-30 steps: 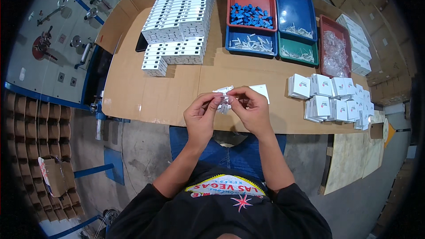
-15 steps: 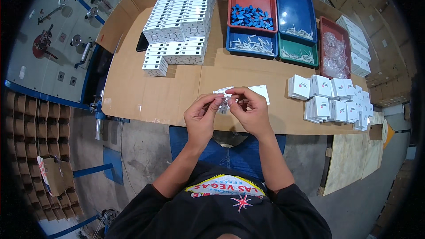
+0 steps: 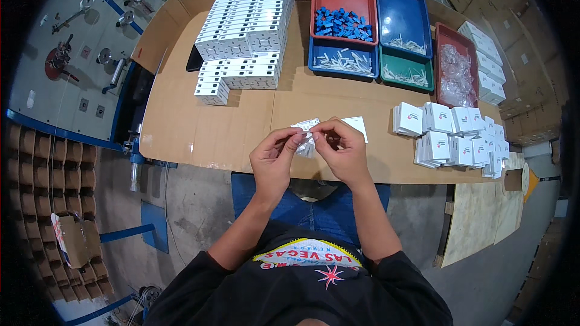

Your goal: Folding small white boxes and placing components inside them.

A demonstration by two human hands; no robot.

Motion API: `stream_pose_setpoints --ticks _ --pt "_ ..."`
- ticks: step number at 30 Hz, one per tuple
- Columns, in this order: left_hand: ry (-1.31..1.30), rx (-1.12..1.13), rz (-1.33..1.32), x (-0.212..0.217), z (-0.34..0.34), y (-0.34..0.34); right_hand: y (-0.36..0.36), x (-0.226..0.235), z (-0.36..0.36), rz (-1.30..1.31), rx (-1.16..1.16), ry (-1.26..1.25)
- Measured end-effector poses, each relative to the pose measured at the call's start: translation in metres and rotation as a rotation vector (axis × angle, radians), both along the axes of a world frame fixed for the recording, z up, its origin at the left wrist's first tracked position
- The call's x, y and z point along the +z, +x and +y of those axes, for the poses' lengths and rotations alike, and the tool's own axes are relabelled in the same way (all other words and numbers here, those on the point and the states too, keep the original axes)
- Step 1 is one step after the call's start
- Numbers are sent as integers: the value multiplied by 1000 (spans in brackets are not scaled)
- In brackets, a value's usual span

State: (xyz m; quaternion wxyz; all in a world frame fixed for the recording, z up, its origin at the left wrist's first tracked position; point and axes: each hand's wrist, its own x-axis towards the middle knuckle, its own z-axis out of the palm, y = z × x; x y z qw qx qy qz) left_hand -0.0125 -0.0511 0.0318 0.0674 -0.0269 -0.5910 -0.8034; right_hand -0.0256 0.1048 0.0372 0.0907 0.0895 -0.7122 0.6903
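Observation:
Above the near edge of the cardboard-covered table, my left hand and my right hand meet, thumbs and index fingers pinched. Between their fingertips is the top of a small clear plastic bag, which hangs down a little toward me. What the bag holds is too small to make out. Just beyond the fingertips lies a white plastic plate, partly hidden by my hands. A flat white square piece rests behind my right hand.
White switch-like units stand stacked at the back left. Trays hold blue parts, white pins and clear bags. White printed boxes are grouped at the right. The table's cardboard runs to the front edge.
My right index finger has drawn back slightly from the left fingertips, and more of the white plate shows behind them. Both hands stay in nearly the same place.

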Motion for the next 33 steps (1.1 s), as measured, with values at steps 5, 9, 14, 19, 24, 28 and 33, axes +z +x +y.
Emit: stream_pose_setpoints --ticks 5,9,14,19,24,28,33 --pt "-9 8 24 -2 1 -1 0 3 0 17 22 10" --pt "-20 -6 35 -4 1 -1 0 -6 -1 10 20 -8" --pt "-31 2 52 -1 2 0 2 -2 -2 -26 43 -35" --pt "-28 6 32 -3 1 1 2 5 -1 -30 26 48" --pt "-28 -5 33 -4 3 2 0 -1 -1 57 15 55" --pt "-19 -3 34 -2 4 2 1 -5 -4 47 1 5" --pt "-25 14 31 -2 3 2 1 2 -5 45 -2 49"
